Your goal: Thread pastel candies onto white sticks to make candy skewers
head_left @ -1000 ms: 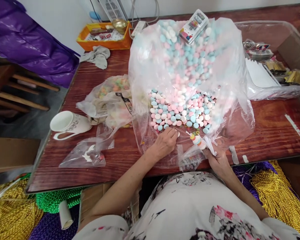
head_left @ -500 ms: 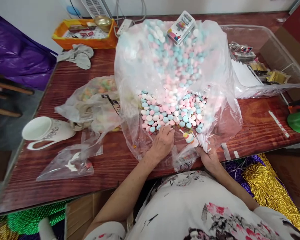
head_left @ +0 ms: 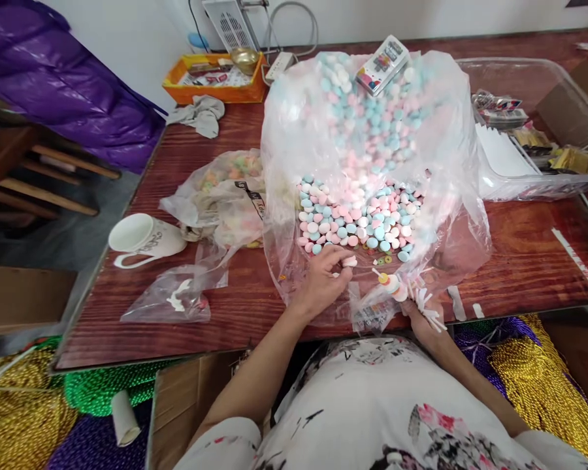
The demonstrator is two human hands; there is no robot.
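Observation:
Between the thumb and fingers of my left hand (head_left: 325, 281) are small pale pink and white candies, just in front of the candy pile. My right hand (head_left: 424, 320) grips a bundle of white sticks (head_left: 428, 305) at the table's front edge. A stick threaded with yellow, white and pink pieces (head_left: 393, 285) points left from that hand. Pink, blue and white candies (head_left: 360, 219) spill from the mouth of a large clear plastic bag (head_left: 294, 130). Small ring-shaped pieces (head_left: 385, 260) lie in front of them. A small clear packet (head_left: 372, 313) sits between my hands.
A white mug (head_left: 149, 238) stands at the left, beside a bag of colourful sweets (head_left: 225, 189) and a flat plastic bag (head_left: 166, 300). An orange tray (head_left: 215, 93) is at the back left. A clear bin (head_left: 514, 186) holds packets at the right. A boxed pack (head_left: 382, 65) rests on the large bag.
My left hand has risen slightly from the pile and now pinches candies. The white sticks in my right hand are fanned and point more toward me. The view has shifted left.

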